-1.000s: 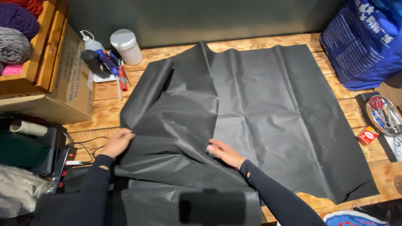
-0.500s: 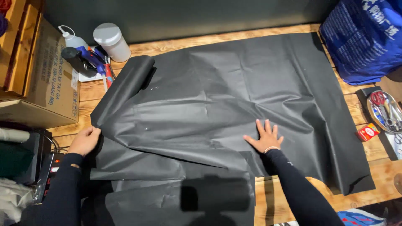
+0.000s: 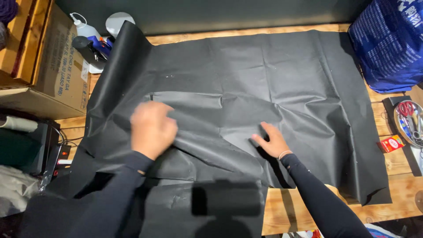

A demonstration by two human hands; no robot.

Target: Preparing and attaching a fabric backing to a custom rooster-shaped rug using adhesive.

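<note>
Head view: black fabric sheet [image 3: 246,83] under right fingers [image 3: 264,132], spread flat; left fingers' state untellable.

- A craft or sewing workshop, by the look of it.
- A rough wooden plank worktop [image 3: 286,211] carries a large sheet of black fabric [image 3: 264,88].
- A metal tray with red-handled scissors [image 3: 407,121] sits at the right edge.
- A glue bottle [image 3: 86,30] and a blue glue gun [image 3: 99,44] stand at the back left.
- A cardboard box [image 3: 53,66] and a blue woven bag [image 3: 390,44] flank the worktop.
</note>
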